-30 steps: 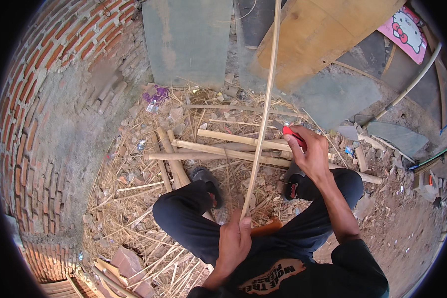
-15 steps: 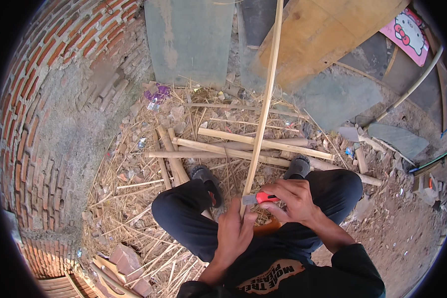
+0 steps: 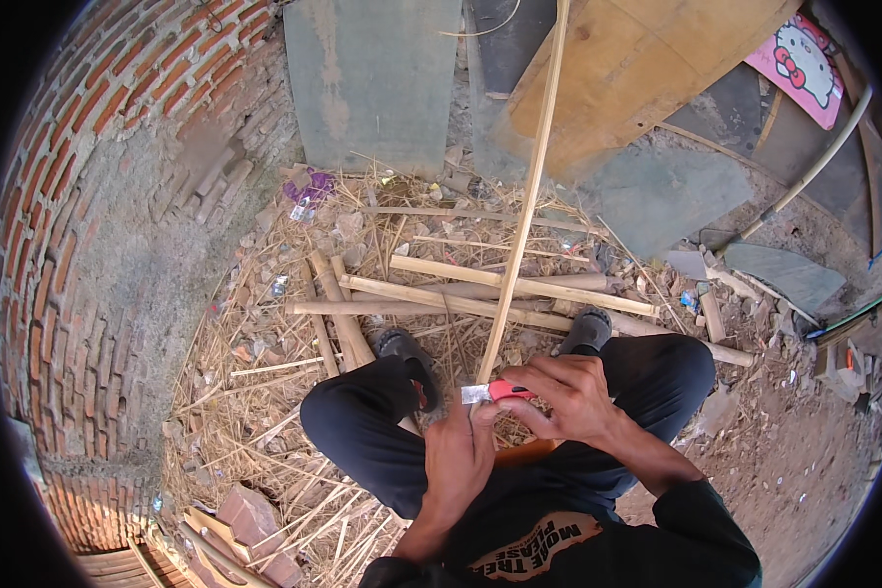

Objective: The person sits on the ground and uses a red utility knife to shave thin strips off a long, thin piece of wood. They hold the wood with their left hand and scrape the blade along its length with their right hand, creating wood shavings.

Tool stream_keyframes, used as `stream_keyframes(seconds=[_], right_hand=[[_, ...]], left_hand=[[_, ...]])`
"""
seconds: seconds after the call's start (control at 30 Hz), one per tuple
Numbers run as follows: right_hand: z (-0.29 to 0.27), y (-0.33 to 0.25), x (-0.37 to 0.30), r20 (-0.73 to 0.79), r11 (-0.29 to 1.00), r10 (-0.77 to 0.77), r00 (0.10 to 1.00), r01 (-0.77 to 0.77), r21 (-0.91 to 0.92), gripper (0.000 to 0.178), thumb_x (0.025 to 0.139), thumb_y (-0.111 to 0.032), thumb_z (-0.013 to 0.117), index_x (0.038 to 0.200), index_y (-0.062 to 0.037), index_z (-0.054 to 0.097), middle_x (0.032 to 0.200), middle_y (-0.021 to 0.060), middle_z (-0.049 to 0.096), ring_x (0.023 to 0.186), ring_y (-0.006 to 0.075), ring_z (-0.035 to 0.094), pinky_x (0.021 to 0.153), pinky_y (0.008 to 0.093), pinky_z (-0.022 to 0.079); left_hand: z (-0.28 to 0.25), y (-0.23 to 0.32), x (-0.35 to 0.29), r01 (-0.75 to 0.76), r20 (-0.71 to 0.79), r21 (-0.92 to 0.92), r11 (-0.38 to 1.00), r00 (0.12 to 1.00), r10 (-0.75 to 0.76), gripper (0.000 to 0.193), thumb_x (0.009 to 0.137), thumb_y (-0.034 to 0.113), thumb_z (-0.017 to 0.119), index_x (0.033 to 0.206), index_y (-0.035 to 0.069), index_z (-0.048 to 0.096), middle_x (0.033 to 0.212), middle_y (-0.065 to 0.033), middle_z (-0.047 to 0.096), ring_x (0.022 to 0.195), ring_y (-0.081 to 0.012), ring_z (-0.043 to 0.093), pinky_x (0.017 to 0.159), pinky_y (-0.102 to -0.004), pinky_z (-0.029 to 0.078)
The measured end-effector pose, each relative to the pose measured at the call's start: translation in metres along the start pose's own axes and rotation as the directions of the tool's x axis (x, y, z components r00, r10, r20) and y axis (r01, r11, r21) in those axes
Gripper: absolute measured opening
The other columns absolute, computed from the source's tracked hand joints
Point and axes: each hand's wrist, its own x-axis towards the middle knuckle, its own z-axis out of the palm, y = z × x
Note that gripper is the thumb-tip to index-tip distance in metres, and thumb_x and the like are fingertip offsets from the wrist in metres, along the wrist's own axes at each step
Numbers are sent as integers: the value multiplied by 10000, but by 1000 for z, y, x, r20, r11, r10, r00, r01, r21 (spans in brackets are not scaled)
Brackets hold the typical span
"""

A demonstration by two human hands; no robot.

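A long pale bamboo strip (image 3: pixel 522 225) runs from between my knees up past the top of the view. My left hand (image 3: pixel 458 451) is closed around its near end. In my right hand (image 3: pixel 570 397) is a red utility knife (image 3: pixel 509 390), gripped by the handle. Its broad grey blade (image 3: pixel 475 394) lies across the strip just above my left fingers, and the right thumb reaches close to the left hand. Part of an orange thing (image 3: pixel 529 451) shows below the hands, between my legs; its kind is hidden.
Several bamboo poles and split pieces (image 3: pixel 441 302) lie crossed beyond my shoes (image 3: pixel 398 345), over straw and rubble. A brick wall (image 3: pixel 78 274) rises at left. Grey boards (image 3: pixel 374 88) and a brown sheet (image 3: pixel 647 73) lean at the back. A pink panel (image 3: pixel 802 69) stands far right.
The knife and right hand have shifted slightly left, and the blade has turned so its face catches more light. The strip's far end has swung a little to the right.
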Motion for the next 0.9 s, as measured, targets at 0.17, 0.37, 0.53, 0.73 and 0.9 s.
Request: stream_keyframes(seconds=[0.17, 0.37, 0.53, 0.73, 0.9], right_hand=[[-20, 36, 21, -235, 970, 237, 942, -245, -2, 263, 950, -228, 844, 1129, -40, 801, 943, 132, 799, 759, 280, 786, 668, 362, 604], [-47, 74, 25, -232, 892, 441, 867, -451, 11, 239, 1030, -212, 760, 1105, 14, 743, 809, 144, 721, 661, 267, 655, 633, 370, 510], [-28, 53, 2, -173, 887, 455, 874, -428, 171, 212, 1046, -197, 736, 1115, 3, 718, 754, 118, 667, 616, 243, 597, 602, 358, 473], [-8, 23, -2, -72, 995, 57, 996, -51, 87, 303, 924, -259, 871, 1110, -44, 766, 873, 89, 752, 706, 261, 743, 616, 363, 578], [-7, 9, 0, -28, 999, 31, 999, -30, 34, 327, 899, -310, 892, 1095, -73, 780, 865, 63, 734, 641, 241, 715, 565, 365, 569]], left_hand=[[6, -5, -19, 53, 27, 0, 999, 998, -53, 300, 1149, 265, 574, 1174, -31, 619, 655, -228, 604, 622, -466, 676, 566, -517, 486], [5, -7, -30, 33, 57, -66, 997, 998, -29, 294, 1162, 251, 528, 1070, -21, 593, 627, -168, 565, 546, -375, 624, 549, -449, 461], [4, -3, -16, 33, 14, -161, 986, 999, -31, 308, 1165, 262, 511, 1050, -11, 594, 643, -125, 582, 554, -281, 635, 563, -408, 472], [3, -2, -5, 13, -18, -122, 992, 1000, -15, 332, 1174, 284, 494, 1033, 0, 595, 650, -104, 588, 568, -246, 636, 563, -374, 465], [2, 0, -3, 22, -49, -100, 995, 998, -27, 294, 1146, 271, 580, 1029, 4, 618, 654, -71, 602, 579, -143, 610, 566, -343, 466]])
